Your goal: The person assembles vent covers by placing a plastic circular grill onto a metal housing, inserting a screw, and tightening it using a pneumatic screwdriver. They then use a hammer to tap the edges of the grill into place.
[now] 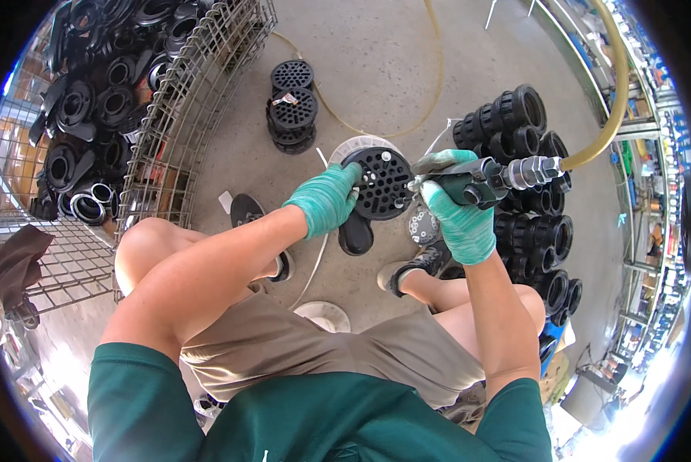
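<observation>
My left hand, in a green-and-grey work glove, is closed on the left rim of a round black drain grate. Small white pieces sit on the grate's face. Under it shows a black plastic body with a rounded outlet. My right hand, gloved likewise, wraps round a dark air tool with a metal hose coupling. The tool's front end points at the grate's right edge; glove fingers hide whether it touches. Partly behind the grate is a pale round stand.
Black grates are stacked on the floor ahead. A wire cage of black fittings stands left. Stacked black ribbed fittings line the right. A yellow air hose arcs from the tool. A small dotted round item lies near my right shoe.
</observation>
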{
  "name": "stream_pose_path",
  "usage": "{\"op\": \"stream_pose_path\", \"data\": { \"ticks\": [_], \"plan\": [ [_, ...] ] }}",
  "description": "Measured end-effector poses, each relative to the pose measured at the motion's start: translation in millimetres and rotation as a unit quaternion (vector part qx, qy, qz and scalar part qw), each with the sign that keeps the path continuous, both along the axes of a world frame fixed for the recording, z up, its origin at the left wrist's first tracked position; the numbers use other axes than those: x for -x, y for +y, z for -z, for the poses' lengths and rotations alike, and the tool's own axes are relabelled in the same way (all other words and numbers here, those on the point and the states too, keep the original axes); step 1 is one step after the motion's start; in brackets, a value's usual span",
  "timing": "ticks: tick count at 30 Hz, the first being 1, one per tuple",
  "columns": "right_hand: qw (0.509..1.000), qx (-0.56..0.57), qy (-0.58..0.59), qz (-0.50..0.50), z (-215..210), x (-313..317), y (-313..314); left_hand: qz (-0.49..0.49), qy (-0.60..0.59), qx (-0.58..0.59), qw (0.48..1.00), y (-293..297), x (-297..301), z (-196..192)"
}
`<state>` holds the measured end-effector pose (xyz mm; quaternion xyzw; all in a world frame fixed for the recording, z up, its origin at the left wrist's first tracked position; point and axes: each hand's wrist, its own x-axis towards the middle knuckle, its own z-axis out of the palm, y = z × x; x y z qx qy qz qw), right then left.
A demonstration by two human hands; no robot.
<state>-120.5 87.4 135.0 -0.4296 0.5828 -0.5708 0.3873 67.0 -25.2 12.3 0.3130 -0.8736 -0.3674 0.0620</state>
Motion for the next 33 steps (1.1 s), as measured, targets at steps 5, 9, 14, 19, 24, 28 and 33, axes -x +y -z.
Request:
{"op": "stream_pose_path", "data": {
  "ticks": [5, 9, 14, 19, 24, 28, 33],
  "plan": [
    [1.0, -0.02, 0.012, -0.02, -1.4, -1.2, 2.0, 0.001, 0.002, -0.01, 1.0, -0.2, -0.2, -2.0],
    [0.998, 0.013, 0.045, -0.051, 11.2, -0.3, 0.4, 0.01, -0.003, -0.012, 1.0, -1.7, -0.5, -3.4],
    [0.991, 0.061, 0.002, -0.12, 28.7, 6.3, 4.9, 0.01, -0.018, -0.017, 1.0, -1.9, -0.7, -6.0],
    [0.992, 0.037, 0.015, -0.124, 24.7, 7.0, 2.9, 0.005, 0.0, -0.003, 1.0, 1.1, 0.8, -3.0],
    [0.993, 0.036, 0.022, -0.111, 24.5, 9.9, 3.7, 0.004, -0.018, -0.013, 1.0, 0.2, 1.0, -2.7],
    [0.991, 0.05, -0.014, -0.127, 27.1, 8.2, 2.5, 0.001, -0.015, -0.014, 1.0, 0.2, 1.5, -3.6],
    [0.993, 0.038, 0.0, -0.112, 26.3, 9.8, 3.2, -0.003, -0.022, -0.034, 0.999, 1.1, 2.4, -8.4]
  ]
}}
